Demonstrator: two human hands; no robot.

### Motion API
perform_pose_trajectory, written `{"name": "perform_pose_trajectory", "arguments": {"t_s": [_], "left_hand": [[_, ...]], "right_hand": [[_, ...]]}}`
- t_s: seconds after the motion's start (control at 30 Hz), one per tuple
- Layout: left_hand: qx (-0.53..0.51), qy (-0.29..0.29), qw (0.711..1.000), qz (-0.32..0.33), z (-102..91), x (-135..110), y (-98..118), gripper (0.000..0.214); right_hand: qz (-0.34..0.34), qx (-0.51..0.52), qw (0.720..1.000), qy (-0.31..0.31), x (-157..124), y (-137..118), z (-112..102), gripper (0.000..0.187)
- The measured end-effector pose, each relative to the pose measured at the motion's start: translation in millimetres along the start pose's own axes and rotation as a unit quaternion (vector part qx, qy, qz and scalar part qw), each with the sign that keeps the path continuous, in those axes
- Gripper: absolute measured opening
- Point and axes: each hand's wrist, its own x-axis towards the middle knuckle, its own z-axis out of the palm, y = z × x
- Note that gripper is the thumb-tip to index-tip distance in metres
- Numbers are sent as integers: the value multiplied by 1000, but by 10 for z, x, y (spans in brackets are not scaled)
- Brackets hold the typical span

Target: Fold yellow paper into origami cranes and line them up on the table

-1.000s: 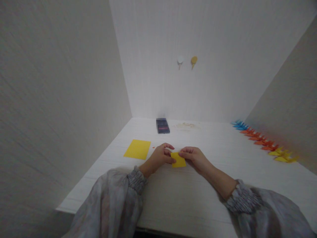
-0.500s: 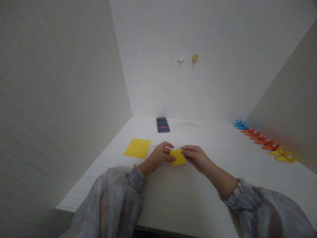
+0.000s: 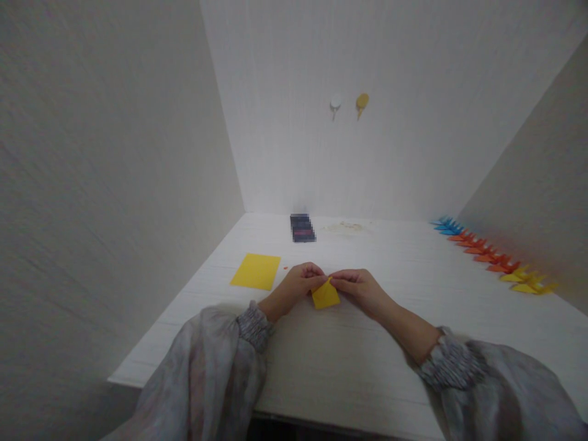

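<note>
A small folded square of yellow origami paper (image 3: 325, 296) is held between my two hands over the middle of the table. My left hand (image 3: 305, 280) pinches its upper left side, thumb on top. From the other side, my right hand (image 3: 356, 280) grips the top corner with thumb and fingertips. The fingers of both hands almost meet there, and the upper edges of the paper look drawn in toward that point. A larger flat yellow paper sheet (image 3: 256, 271) lies to the left of my left hand.
Along the right wall stands a row of folded paper figures: blue ones (image 3: 448, 226), orange-red ones (image 3: 484, 251) and yellow ones (image 3: 528, 282). A dark blurred rectangular object (image 3: 302, 228) lies near the back wall. Two hooks, white (image 3: 335, 103) and yellow (image 3: 362, 101), are on that wall.
My hands have drawn closer together at the top of the small paper. Its flat square face now shows a gathered, folded upper part. The view has tilted slightly.
</note>
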Motion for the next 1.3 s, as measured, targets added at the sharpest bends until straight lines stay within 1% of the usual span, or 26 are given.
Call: {"name": "perform_pose_trajectory", "arguments": {"t_s": [0.2, 0.33, 0.47, 0.7, 0.93, 1.1, 1.3], "left_hand": [[-20, -21, 1000, -5, -11, 8, -16, 21], [-29, -20, 999, -12, -8, 13, -13, 20], [-34, -24, 999, -6, -15, 20, -20, 18], [-15, -19, 1000, -1, -31, 36, -26, 21], [-11, -33, 999, 28, -35, 34, -57, 25], [-1, -16, 999, 38, -29, 33, -57, 25], [38, 8, 998, 40, -21, 39, -41, 26]], "right_hand": [[-3, -6, 1000, -8, 12, 49, -5, 24], [-3, -15, 1000, -6, 17, 57, 2, 24], [2, -28, 1000, 2, 16, 53, 7, 22], [15, 3, 1000, 19, 26, 56, 20, 17], [28, 16, 999, 18, 0, 28, 31, 20], [30, 6, 999, 18, -13, 1, 47, 20], [43, 28, 999, -3, -13, 1, 58, 17]]}}
